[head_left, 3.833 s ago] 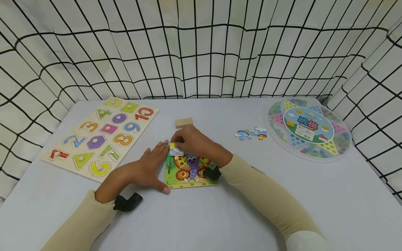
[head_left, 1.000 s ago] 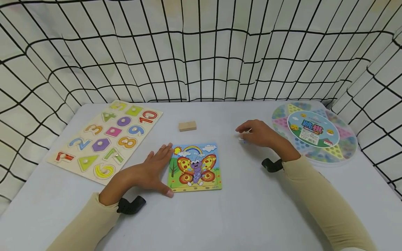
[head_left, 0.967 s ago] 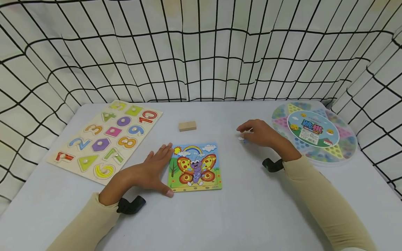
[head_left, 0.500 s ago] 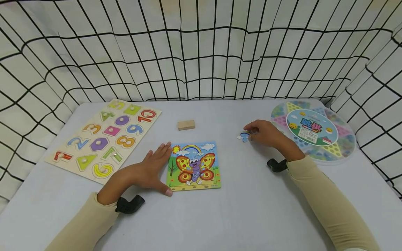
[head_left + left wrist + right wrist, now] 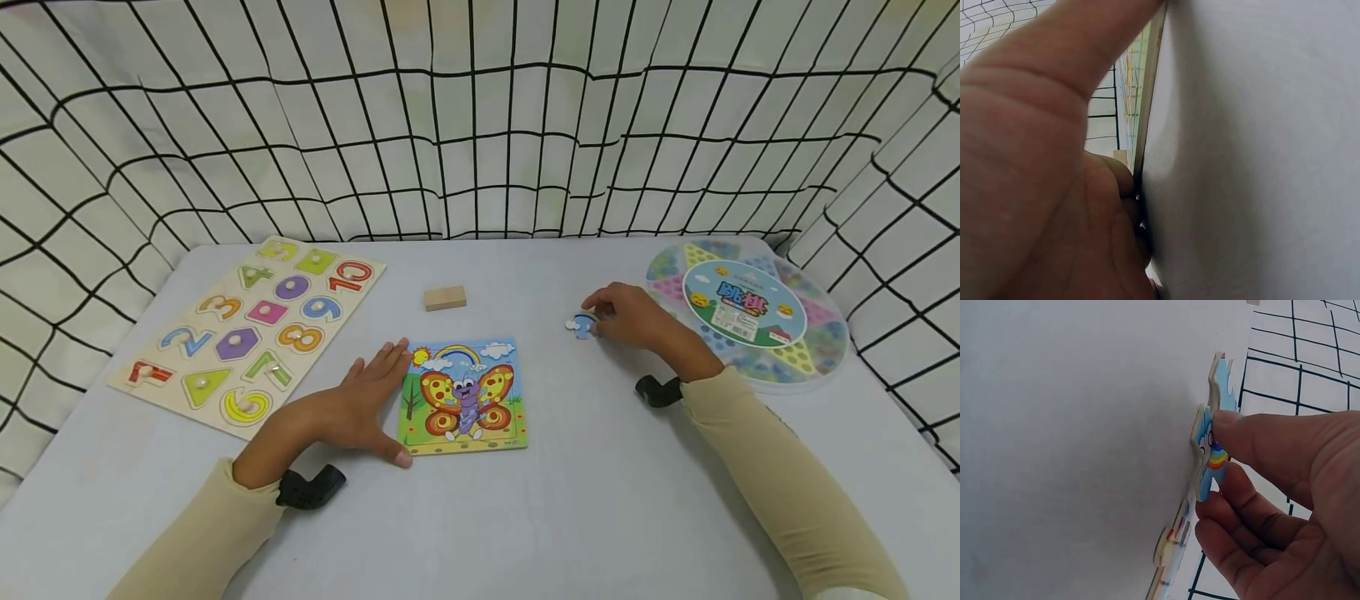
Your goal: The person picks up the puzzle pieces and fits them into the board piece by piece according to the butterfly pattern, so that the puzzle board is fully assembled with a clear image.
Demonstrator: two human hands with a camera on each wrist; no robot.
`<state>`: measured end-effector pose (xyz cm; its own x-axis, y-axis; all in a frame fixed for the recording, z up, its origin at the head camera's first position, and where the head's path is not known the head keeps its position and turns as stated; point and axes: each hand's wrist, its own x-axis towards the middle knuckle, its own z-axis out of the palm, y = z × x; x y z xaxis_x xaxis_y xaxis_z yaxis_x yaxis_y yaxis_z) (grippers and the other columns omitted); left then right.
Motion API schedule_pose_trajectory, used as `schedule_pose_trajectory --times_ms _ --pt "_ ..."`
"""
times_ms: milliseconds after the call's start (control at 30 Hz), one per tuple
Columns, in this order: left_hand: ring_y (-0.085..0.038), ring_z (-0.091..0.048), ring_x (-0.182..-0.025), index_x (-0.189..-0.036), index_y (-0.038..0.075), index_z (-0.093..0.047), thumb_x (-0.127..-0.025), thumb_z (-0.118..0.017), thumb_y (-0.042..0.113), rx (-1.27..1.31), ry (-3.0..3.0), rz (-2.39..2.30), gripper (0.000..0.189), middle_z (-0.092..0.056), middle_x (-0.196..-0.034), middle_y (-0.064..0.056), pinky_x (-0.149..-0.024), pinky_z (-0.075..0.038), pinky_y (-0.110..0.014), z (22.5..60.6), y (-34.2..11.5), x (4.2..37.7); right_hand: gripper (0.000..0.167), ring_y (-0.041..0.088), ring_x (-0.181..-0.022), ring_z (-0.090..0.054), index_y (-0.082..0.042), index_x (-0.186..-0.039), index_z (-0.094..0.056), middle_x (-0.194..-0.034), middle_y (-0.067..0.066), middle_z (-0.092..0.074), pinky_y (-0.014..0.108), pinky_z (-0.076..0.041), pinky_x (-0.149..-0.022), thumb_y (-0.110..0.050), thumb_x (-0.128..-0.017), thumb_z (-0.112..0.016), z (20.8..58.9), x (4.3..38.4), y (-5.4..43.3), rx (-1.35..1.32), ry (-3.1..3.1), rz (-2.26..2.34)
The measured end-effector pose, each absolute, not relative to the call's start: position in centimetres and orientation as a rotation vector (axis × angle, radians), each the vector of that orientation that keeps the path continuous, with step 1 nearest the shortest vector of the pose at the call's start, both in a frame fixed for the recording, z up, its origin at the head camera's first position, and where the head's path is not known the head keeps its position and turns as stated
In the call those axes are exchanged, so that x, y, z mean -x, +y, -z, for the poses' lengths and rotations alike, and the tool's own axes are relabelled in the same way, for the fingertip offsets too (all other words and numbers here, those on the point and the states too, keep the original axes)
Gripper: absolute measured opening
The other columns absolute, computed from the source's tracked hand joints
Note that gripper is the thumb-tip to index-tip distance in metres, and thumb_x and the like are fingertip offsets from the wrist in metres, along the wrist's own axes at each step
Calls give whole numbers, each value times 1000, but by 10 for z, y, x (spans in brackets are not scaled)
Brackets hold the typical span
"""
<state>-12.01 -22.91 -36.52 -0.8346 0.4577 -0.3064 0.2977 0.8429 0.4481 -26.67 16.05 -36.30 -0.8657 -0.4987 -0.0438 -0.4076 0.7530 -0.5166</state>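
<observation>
My left hand (image 5: 352, 417) lies spread along the left edge of a square butterfly puzzle board (image 5: 463, 398), its fingertips and thumb at the board's corners. In the left wrist view, the thumb and palm are beside the thin board edge (image 5: 1150, 94). To the right, my right hand (image 5: 633, 317) pinches a light-blue jigsaw piece (image 5: 581, 326) with a rainbow and cloud. The right wrist view puts the thumb on its printed face and the fingers behind. A second puzzle piece (image 5: 1169, 544) lies lower in that view; in the head view the hand hides it.
A wooden board of numbers and shapes (image 5: 255, 333) lies at the left. Behind the puzzle is a small wooden block (image 5: 445, 298). A round Chinese checkers box (image 5: 746, 312) is at the right, close to my right forearm. Black-grid netting (image 5: 491, 125) encloses the back and sides.
My right hand has left the puzzle board for the pieces at the right and now pinches the rainbow one. Over the last half second it barely moves. The left hand stays put.
</observation>
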Motion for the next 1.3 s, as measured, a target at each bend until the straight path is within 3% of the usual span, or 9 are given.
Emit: schedule_pose_trajectory --times_ms 167,333,600,900,1133,1300 --pt "-34 11 -146 -154 -2 -4 -62 -82 63 -552 2612 -539 137 7 -161 -16 -112 5 -59 365 -229 120 26 28 -89 -50 2 -115 -68 -99 15 -55 42 -44 -79 0 -90 -62 358 262 163 737 2774 767" --pt "-34 11 -146 -154 -2 -4 -63 -82 63 -560 2610 -536 137 8 -161 -16 -112 6 -59 365 -229 121 24 28 -92 -54 0 -112 -70 -105 13 -63 40 -48 -78 3 -93 -55 353 260 165 732 2772 764" --pt "-34 11 -146 -154 -2 -4 -63 -82 63 -558 2614 -539 136 8 -161 -16 -112 5 -60 365 -228 122 20 25 -91 -62 2 -111 -70 -104 14 -70 39 -51 -77 1 -94 -60 346 257 156 869 2757 878" --pt "-33 12 -146 -154 -2 -4 -63 -82 62 -566 2607 -544 136 8 -161 -16 -113 6 -59 365 -223 125 21 22 -90 -61 0 -112 -71 -106 12 -70 36 -51 -77 -1 -94 -61 342 250 127 924 2722 944" --pt "-33 12 -146 -154 -2 -5 -62 -82 63 -563 2610 -526 137 8 -162 -15 -113 5 -59 367 -220 128 23 20 -82 -57 -2 -115 -70 -98 7 -68 33 -49 -72 -3 -94 -62 340 245 100 961 2675 953" --pt "-34 11 -146 -154 -3 -6 -60 -82 64 -529 2618 -522 138 7 -161 -16 -112 5 -60 365 -224 123 22 17 -86 -59 -3 -114 -70 -102 5 -69 30 -51 -75 -4 -95 -62 338 240 74 978 2606 986"
